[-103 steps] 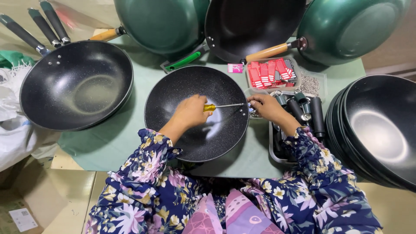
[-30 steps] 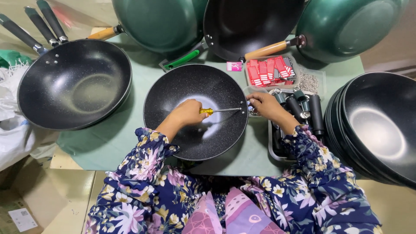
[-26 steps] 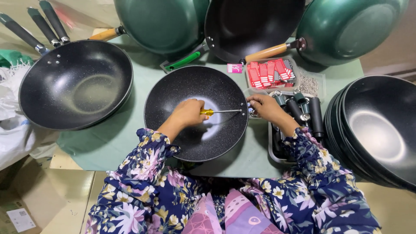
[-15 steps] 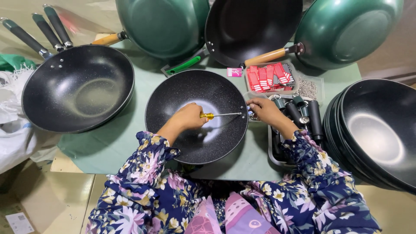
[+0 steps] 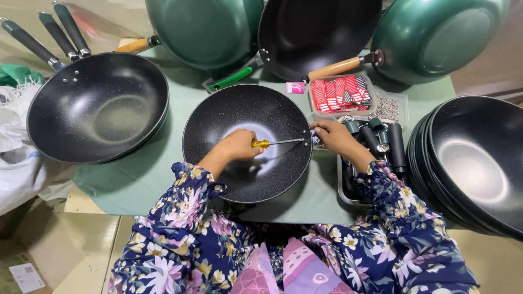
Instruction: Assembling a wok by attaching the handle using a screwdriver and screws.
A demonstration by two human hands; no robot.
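Note:
A black speckled wok (image 5: pixel 239 111) without a handle sits on the green mat in front of me. My left hand (image 5: pixel 238 145) is inside the wok, closed around the yellow handle of a screwdriver (image 5: pixel 275 142). Its metal shaft lies level and its tip meets the wok's right rim. My right hand (image 5: pixel 333 136) presses against the outside of that rim, pinching a small metal fitting that I cannot see clearly. Black handles (image 5: pixel 381 140) lie in a grey tray just right of my right hand.
A handled black wok (image 5: pixel 97 107) rests at the left. Green woks (image 5: pixel 204 30) and another black one (image 5: pixel 316 30) lean at the back. A stack of handleless black woks (image 5: pixel 476 163) stands at the right. A tray of red packets (image 5: pixel 340 92) and a bag of small screws (image 5: pixel 388 108) lie behind the handles.
Both hands have stayed at the wok's right rim with the screwdriver; only the camera shifted slightly.

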